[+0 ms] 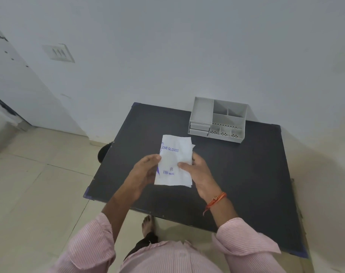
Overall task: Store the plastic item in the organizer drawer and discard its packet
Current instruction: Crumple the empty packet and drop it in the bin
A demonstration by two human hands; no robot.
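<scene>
A white packet (pixel 174 164) printed with blue lettering, of which "GLOVES" and "100 PIECES" can be read, is held up above the dark table (pixel 246 174) by both hands. Its left edge is pinched by the left hand (pixel 146 172), with the thumb laid on the printed face and the fingers hidden behind it. Its right side is gripped by the right hand (pixel 195 170), whose thumb is pressed onto the front near the middle while the fingers are wrapped behind the right edge. The packet is kept roughly upright and slightly creased, and its top right corner is seen to be uneven. Whether the plastic item is inside the packet cannot be told.

A grey organizer (pixel 218 120) is set on the far part of the table, close to the white wall (pixel 167 46) and well apart from the packet. Two small drawers (pixel 199 129) are stacked at its front left, both pushed in, and open compartments are arranged on top and to the right.

An orange thread band (pixel 216 200) is worn on the right wrist, and pink striped sleeves (pixel 244 239) are rolled at the forearms. A bare foot (pixel 147 223) is visible on the tiled floor (pixel 39 184) beside the near table edge.
</scene>
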